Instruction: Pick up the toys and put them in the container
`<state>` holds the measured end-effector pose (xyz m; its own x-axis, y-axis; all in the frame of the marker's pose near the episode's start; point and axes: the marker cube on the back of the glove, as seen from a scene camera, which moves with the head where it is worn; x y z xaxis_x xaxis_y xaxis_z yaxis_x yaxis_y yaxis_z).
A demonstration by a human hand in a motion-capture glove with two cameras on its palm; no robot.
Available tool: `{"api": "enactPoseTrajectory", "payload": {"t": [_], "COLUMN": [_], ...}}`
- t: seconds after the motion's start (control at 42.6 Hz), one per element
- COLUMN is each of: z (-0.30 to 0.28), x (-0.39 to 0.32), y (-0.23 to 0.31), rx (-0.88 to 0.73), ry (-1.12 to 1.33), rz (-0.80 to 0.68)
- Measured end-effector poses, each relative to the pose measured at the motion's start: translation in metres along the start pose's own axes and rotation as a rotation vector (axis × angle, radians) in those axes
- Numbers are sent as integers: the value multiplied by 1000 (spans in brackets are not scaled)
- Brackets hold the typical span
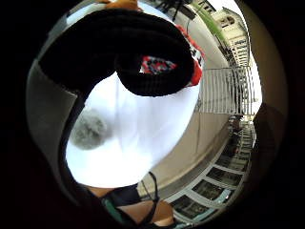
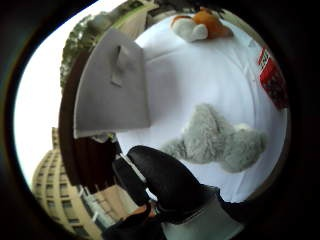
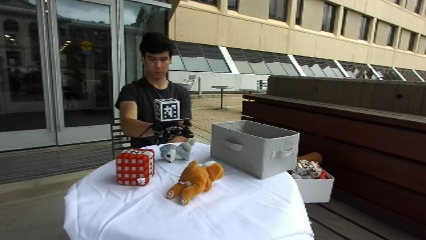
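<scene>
Nearest: we see an orange plush toy [image 3: 196, 181] lying at mid-frame on the white tablecloth [image 3: 219, 210].
Surface: a round table under that cloth; behind it, glass doors and a paved terrace.
Other items: a red-and-white patterned cube [image 3: 135, 166] at centre left; a grey fabric container [image 3: 255, 147] right of centre; a white box [image 3: 314, 187] on the bench at right.
Grey toy: the grey plush toy [image 3: 176, 150] lies on the cloth at the far edge, left of the container.
Hand: we see the gloved right hand [image 3: 170, 132] poised just above the grey toy, fingers curled, gripping nothing.
</scene>
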<state>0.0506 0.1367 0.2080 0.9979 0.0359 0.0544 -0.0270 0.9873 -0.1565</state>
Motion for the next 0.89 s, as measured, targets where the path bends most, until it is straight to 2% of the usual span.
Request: {"api": "enactPoseTrajectory", "payload": {"t": [0.211,0.352,0.423,0.47,0.54,0.611,0.728,0.822,0.893], "z": [69,81,86,87,81,76,71,60,49], "x": [2,4,0,0,5,8,7,9,8], "y": [23,29,32,27,26,25,13,11,-8], "rx": [-112,-68,21,68,-13,-65,42,1,36], "ry": [-13,-13,-33,-47,-77,-76,63,152,139], "rz": [65,102,167,185,98,71,163,51,134]}}
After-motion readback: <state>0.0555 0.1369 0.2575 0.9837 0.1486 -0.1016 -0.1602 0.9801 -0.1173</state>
